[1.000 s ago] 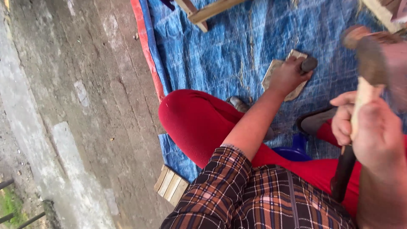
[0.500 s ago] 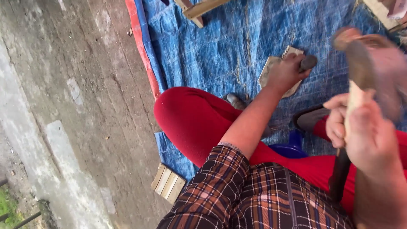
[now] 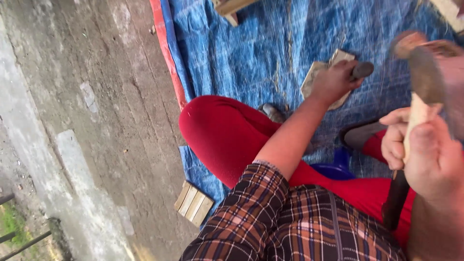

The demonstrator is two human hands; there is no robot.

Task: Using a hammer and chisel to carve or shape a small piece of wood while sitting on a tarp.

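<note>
Two hands busy over a blue tarp.
Left hand (image 3: 333, 82) reaches out, fingers curled around a dark tool handle (image 3: 361, 70) lying on a pale wood piece (image 3: 314, 79) mid-tarp (image 3: 251, 53); right hand (image 3: 425, 154), near the tarp's right edge, grips a pale stick (image 3: 414, 121). Judging by this, a tool pickup is under way, needing a firm lift.

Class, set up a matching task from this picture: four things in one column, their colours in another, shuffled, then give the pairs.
Things:
1. tarpaulin
2. trousers
3. shirt
4. small slatted board

Colours:
A. pale wood
B. brown plaid
C. blue
D. red

Pairs: 1-C, 2-D, 3-B, 4-A
</note>
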